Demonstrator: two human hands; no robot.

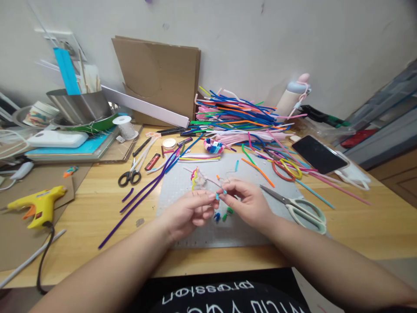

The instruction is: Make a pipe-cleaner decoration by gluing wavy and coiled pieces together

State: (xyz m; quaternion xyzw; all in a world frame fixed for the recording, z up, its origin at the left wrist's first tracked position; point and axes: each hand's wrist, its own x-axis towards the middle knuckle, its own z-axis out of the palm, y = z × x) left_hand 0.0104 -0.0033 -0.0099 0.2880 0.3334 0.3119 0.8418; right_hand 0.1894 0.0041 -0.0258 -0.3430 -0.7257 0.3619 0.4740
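My left hand (192, 213) and my right hand (246, 202) meet above the grey cutting mat (254, 237), fingertips pinched together. Between them is a small light-blue pipe cleaner piece (217, 197), its ends partly covered by my fingers. Just beyond my left hand lies a curly yellow, pink and white pipe cleaner shape (195, 178). Below the fingertips, small blue (217, 216) and green (228, 213) twisted pieces rest on the mat. A short light-blue piece (236, 165) lies farther back.
Grey-handled scissors (302, 213) lie to the right, black-handled scissors (129, 176) to the left. A yellow glue gun (41, 206) sits at far left, its cord hanging over the edge. Pipe cleaners (241, 117) are heaped at the back, near a phone (319, 154). Long purple pipe cleaners (137, 200) lie left.
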